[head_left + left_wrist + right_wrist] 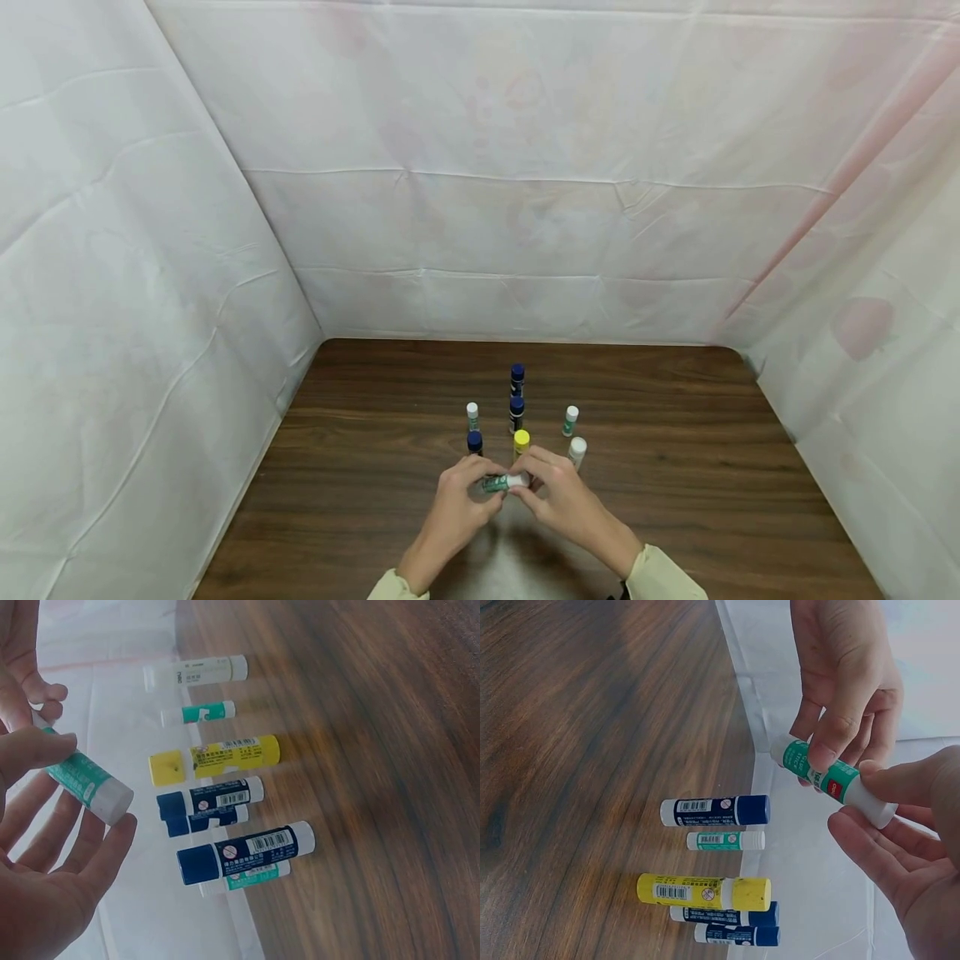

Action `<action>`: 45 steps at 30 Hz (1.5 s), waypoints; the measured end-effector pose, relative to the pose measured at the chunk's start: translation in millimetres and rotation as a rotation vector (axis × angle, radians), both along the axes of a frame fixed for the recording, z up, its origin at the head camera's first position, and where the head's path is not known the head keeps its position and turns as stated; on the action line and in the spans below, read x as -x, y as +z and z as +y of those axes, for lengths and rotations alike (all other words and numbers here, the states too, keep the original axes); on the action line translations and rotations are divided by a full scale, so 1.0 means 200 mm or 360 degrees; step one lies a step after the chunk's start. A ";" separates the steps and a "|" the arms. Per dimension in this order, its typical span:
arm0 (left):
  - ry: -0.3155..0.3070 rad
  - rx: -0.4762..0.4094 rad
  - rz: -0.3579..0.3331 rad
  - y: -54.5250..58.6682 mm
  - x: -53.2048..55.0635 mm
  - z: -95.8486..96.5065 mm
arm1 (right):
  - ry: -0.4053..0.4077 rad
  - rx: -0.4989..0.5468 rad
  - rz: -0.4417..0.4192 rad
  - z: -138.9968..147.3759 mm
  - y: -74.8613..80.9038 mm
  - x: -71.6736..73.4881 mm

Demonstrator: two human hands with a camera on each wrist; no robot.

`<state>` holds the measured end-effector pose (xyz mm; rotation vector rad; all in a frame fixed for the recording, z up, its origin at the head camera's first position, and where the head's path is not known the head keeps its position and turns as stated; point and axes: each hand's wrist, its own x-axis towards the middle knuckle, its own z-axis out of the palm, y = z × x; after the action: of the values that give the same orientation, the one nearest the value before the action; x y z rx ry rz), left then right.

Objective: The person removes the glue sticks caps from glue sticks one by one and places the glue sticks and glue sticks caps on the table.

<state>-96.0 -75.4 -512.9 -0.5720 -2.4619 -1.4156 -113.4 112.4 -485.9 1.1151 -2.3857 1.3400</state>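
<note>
A green-labelled glue stick with a white cap lies roughly level between both hands, above the table. My left hand pinches its green body between thumb and fingers. At the other end, my right hand holds the white cap, thumb on one side and fingers on the other. The cap sits on the stick in the right wrist view. Just beyond the hands stand a yellow glue stick and a blue-capped glue stick, both upright and untouched.
Farther back stand two more blue glue sticks, one behind the other. A small green one is at left, another small green one at right, near a white one. White cloth walls the brown wooden table.
</note>
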 end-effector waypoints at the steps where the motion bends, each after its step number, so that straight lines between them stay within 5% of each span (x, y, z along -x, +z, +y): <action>1: -0.0010 -0.0004 -0.0006 0.00 0.00 0.00 | 0.0002 0.0003 0.0004 0.00 0.00 0.00; 20: 0.0062 -0.0082 -0.0087 -0.02 0.00 -0.06 | 0.0022 0.0096 0.0195 0.04 0.03 0.00; 37: 0.0275 -0.0248 -0.0105 -0.08 0.02 -0.12 | -0.0093 0.0052 0.0213 0.10 0.02 -0.03; 45: 0.0400 -0.0348 -0.0196 -0.09 0.04 -0.16 | -0.0115 0.0035 0.0210 0.13 -0.01 -0.04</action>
<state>-104.0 -106.6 -531.4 -0.1276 -2.3246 -1.6255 -104.9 138.8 -488.2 1.0658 -2.2887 1.2266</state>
